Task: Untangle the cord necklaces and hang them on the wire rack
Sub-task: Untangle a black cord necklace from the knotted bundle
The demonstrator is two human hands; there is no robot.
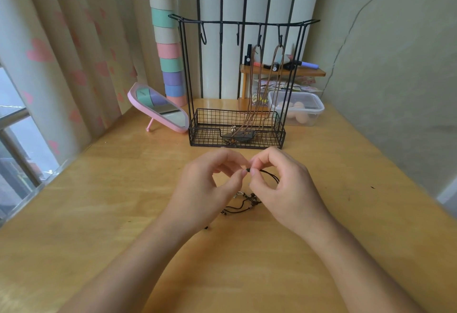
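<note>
The fingertips point(243, 173) of the left hand point(210, 184) and the right hand point(284, 189) meet tip to tip. The thumb and forefinger of each hand are clamped on one small dark knot or bead of the black cord point(251, 196). The other fingers of both hands are curled inward and hold nothing. From the pinch, a loop of the cord runs right and down behind the right hand. The rest of the cord lies in a tangle on the table point(123, 189), below and between the two hands, with loose ends trailing left and near. Both hands are raised above the table at mid-scene. The rack point(247, 23) stands just beyond them. Two brown cords point(256, 78) hang from its two right hooks, and the three left hooks are bare. Their pendants point(238, 136) rest in the rack's wire basket. A pink mirror point(160, 107) leans left of the rack. A clear box point(296, 107) sits to the far right, with a wooden shelf point(282, 71) behind it.
</note>
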